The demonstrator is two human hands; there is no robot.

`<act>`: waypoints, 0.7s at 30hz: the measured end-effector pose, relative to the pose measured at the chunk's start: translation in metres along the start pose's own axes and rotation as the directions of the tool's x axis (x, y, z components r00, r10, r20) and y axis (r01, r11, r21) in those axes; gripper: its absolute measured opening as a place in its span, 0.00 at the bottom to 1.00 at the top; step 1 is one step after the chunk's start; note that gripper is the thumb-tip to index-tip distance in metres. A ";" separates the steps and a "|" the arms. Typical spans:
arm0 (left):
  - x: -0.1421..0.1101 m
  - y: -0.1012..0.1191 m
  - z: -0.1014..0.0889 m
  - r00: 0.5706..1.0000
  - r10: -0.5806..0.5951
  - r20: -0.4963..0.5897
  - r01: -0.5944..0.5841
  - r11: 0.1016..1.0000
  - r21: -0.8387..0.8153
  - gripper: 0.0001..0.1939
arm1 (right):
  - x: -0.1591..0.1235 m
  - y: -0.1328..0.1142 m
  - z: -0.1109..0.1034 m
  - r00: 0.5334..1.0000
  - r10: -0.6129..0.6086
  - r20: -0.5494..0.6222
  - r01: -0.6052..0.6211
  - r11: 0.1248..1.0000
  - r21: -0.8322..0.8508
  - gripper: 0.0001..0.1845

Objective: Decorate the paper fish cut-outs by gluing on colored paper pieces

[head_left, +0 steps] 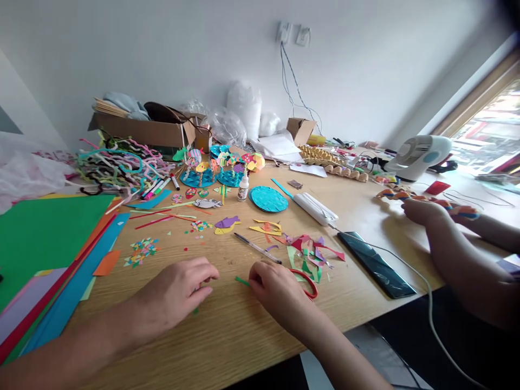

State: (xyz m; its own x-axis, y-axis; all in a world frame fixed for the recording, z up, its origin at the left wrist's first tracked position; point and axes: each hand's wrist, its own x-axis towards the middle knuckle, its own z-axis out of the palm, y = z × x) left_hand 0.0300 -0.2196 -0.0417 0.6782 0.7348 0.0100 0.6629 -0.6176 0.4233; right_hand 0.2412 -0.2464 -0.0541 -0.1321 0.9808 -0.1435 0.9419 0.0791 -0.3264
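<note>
My left hand [181, 292] is loosely parted; I can't tell whether my right hand [278, 292], beside red scissors [312, 287], pinches the green strip [242, 281]

White wall [182, 49], bright window [491, 108]
The wooden table [227, 336] spreads beneath the right hand [276, 290]; beyond that hand rises the wall, window far right.

One head-worn camera views the table [219, 346] from above its near edge, facing forward and down (wall [162, 49] in the background); left hand [181, 290] and right hand [280, 292] occupy the close foreground.
</note>
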 end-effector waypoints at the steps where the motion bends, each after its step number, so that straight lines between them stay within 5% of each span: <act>1: 0.009 0.005 0.002 0.999 0.009 0.039 -0.009 1.000 0.009 0.11 | -0.001 0.001 0.001 1.000 -0.002 0.002 0.002 1.000 0.002 0.08; 8: 0.054 0.023 0.023 0.984 0.069 0.162 -0.104 0.969 0.222 0.09 | -0.002 0.002 0.005 1.000 0.002 0.029 0.000 0.998 -0.069 0.09; 21: 0.070 0.012 0.019 0.968 0.057 0.244 -0.082 0.992 0.094 0.07 | -0.006 0.005 0.009 0.999 -0.003 -0.039 0.006 0.996 0.088 0.08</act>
State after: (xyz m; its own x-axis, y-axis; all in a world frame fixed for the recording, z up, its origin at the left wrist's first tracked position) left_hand 0.0920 -0.1811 -0.0533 0.7719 0.6075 -0.1872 0.6317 -0.6998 0.3335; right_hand 0.2438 -0.2533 -0.0636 -0.1227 0.9868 -0.1060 0.9102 0.0693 -0.4082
